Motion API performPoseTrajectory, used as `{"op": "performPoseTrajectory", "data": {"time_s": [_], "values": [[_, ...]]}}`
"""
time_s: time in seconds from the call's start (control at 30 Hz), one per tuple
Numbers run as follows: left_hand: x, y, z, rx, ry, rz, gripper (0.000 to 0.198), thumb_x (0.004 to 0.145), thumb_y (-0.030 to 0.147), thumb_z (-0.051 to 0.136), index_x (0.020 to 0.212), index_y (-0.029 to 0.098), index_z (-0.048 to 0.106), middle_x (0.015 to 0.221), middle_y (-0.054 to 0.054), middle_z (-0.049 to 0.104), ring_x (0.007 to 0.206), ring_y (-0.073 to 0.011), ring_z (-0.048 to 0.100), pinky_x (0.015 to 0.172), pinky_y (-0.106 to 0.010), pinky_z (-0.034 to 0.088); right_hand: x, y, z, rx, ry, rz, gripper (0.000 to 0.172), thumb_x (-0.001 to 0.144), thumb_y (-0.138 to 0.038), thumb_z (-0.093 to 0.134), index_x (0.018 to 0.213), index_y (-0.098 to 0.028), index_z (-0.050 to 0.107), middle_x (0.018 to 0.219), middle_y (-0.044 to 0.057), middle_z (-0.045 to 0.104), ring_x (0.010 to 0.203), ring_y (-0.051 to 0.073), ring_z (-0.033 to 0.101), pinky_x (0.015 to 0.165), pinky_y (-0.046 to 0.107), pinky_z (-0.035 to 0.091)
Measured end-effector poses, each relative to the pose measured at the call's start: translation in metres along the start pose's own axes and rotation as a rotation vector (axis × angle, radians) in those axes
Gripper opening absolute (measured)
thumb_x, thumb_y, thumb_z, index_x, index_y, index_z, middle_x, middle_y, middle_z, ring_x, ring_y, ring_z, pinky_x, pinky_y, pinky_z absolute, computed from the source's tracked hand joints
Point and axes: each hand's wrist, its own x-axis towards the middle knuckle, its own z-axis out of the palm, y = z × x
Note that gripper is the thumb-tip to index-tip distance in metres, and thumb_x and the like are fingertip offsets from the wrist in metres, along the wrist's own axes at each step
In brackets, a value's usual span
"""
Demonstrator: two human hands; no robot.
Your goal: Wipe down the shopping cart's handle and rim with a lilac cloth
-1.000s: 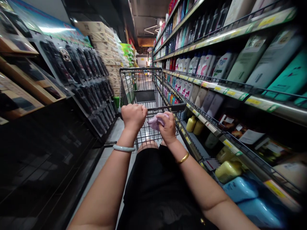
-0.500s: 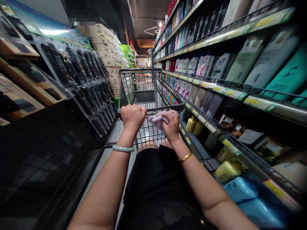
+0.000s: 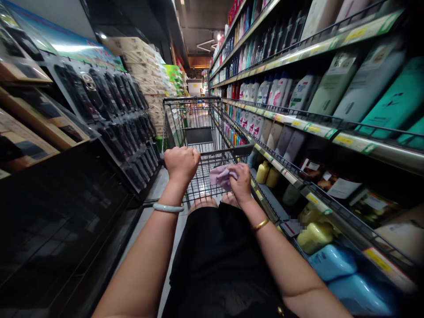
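A black wire shopping cart [image 3: 198,135] stands in front of me, its dark handle [image 3: 243,150] running across the near side. My left hand [image 3: 182,163] is wrapped round the handle's left end, knuckles up. Just below the handle's right part, my right hand [image 3: 241,182] pinches a crumpled lilac cloth [image 3: 220,176] that hangs out to the left of the fingers. That hand is apart from the handle. Wire mesh shows through the cart, and I see nothing lying in its basket.
Shelves of bottles [image 3: 303,93] line the right side, close to the cart, with blue bottles [image 3: 334,260] low down. On the left hang packaged belts [image 3: 96,92] above a black panel [image 3: 49,221]. Stacked boxes [image 3: 142,66] stand farther along the aisle.
My right hand has dropped slightly away from the handle with the lilac cloth. My left hand keeps its grip on the handle. The view has shifted a little.
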Motion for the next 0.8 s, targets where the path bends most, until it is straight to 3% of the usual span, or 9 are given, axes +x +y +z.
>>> {"op": "performPoseTrajectory", "data": {"time_s": [0.1, 0.17, 0.37, 0.43, 0.53, 0.67, 0.73, 0.8], "values": [[0.001, 0.000, 0.001, -0.004, 0.004, -0.006, 0.048, 0.099, 0.031, 0.035, 0.083, 0.018, 0.077, 0.090, -0.011, 0.077, 0.085, -0.0289, 0.064, 0.067, -0.042, 0.021, 0.028, -0.004, -0.005, -0.001, 0.083, -0.027, 0.035, 0.078, -0.007, 0.057, 0.104, -0.024, 0.073, 0.117, 0.007, 0.056, 0.116, 0.022, 0.058, 0.107, 0.041, 0.051], [0.001, 0.000, 0.001, -0.008, 0.007, -0.009, 0.048, 0.099, 0.031, 0.035, 0.082, 0.017, 0.077, 0.089, -0.011, 0.077, 0.085, -0.0290, 0.064, 0.067, -0.042, 0.020, 0.026, -0.001, -0.004, -0.028, 0.071, -0.026, 0.035, 0.079, -0.007, 0.058, 0.105, -0.025, 0.073, 0.118, 0.008, 0.056, 0.116, 0.023, 0.058, 0.107, 0.042, 0.051], [0.003, -0.002, 0.004, 0.005, 0.012, 0.006, 0.048, 0.099, 0.031, 0.034, 0.083, 0.018, 0.077, 0.090, -0.011, 0.077, 0.084, -0.0286, 0.063, 0.067, -0.042, 0.020, -0.049, 0.028, 0.005, -0.072, -0.098, 0.032, 0.031, 0.077, -0.010, 0.059, 0.102, -0.023, 0.073, 0.120, 0.010, 0.056, 0.115, 0.026, 0.056, 0.104, 0.048, 0.053], [0.003, -0.003, 0.006, 0.016, 0.014, 0.023, 0.047, 0.099, 0.032, 0.035, 0.082, 0.018, 0.077, 0.089, -0.011, 0.076, 0.084, -0.0283, 0.063, 0.068, -0.043, 0.020, -0.062, 0.033, 0.005, -0.052, -0.145, 0.054, 0.031, 0.076, -0.009, 0.059, 0.099, -0.023, 0.073, 0.117, 0.010, 0.058, 0.113, 0.025, 0.057, 0.103, 0.047, 0.054], [0.005, -0.007, 0.010, 0.025, 0.026, 0.048, 0.047, 0.099, 0.032, 0.035, 0.080, 0.019, 0.076, 0.087, -0.010, 0.076, 0.082, -0.0279, 0.062, 0.069, -0.043, 0.021, -0.047, 0.028, 0.002, -0.035, -0.101, 0.082, 0.033, 0.076, -0.008, 0.056, 0.099, -0.023, 0.073, 0.115, 0.010, 0.058, 0.112, 0.025, 0.058, 0.103, 0.046, 0.053], [0.007, -0.009, 0.016, 0.023, 0.043, 0.050, 0.047, 0.099, 0.033, 0.035, 0.078, 0.019, 0.076, 0.085, -0.011, 0.075, 0.082, -0.0279, 0.061, 0.069, -0.043, 0.022, 0.004, 0.008, -0.002, 0.009, 0.040, 0.078, 0.034, 0.078, -0.008, 0.055, 0.104, -0.023, 0.072, 0.118, 0.009, 0.057, 0.117, 0.024, 0.056, 0.108, 0.043, 0.050], [0.008, -0.010, 0.018, 0.026, 0.048, 0.047, 0.047, 0.099, 0.033, 0.035, 0.078, 0.019, 0.076, 0.085, -0.010, 0.075, 0.082, -0.0281, 0.061, 0.070, -0.043, 0.022, 0.016, 0.000, 0.000, 0.009, 0.034, 0.056, 0.033, 0.079, -0.008, 0.056, 0.104, -0.023, 0.072, 0.118, 0.009, 0.057, 0.118, 0.024, 0.056, 0.109, 0.043, 0.049], [0.008, -0.011, 0.018, 0.026, 0.051, 0.040, 0.047, 0.099, 0.032, 0.035, 0.078, 0.019, 0.076, 0.085, -0.010, 0.075, 0.082, -0.0282, 0.061, 0.070, -0.043, 0.023, 0.009, -0.003, 0.004, -0.023, -0.031, 0.056, 0.033, 0.080, -0.007, 0.058, 0.105, -0.023, 0.073, 0.121, 0.011, 0.056, 0.119, 0.026, 0.055, 0.109, 0.045, 0.049]]}}
